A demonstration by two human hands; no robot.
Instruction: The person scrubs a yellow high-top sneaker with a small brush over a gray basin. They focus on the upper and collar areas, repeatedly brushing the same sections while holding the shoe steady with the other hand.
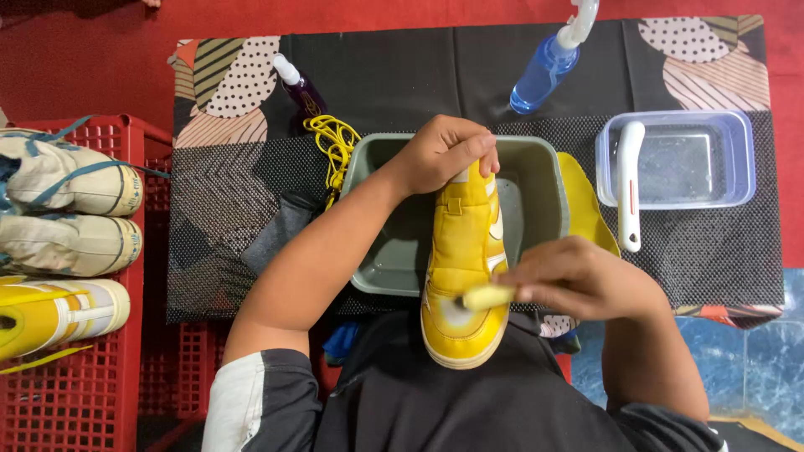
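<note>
Both hands work one yellow sneaker, lying near-to-far over the grey basin: left hand clasps its far end, right hand pinches a small brush against the near toe.

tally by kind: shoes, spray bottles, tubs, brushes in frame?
Shoes: 4 - yellow sneaker held over the grey plastic basin, two off-white sneakers and one yellow-and-white sneaker on the red plastic crate
Spray bottles: 2 - blue, dark purple
Tubs: 2 - grey plastic basin, clear plastic tub
Brushes: 2 - white-handled, small pale one in right hand
Total: 10
</note>
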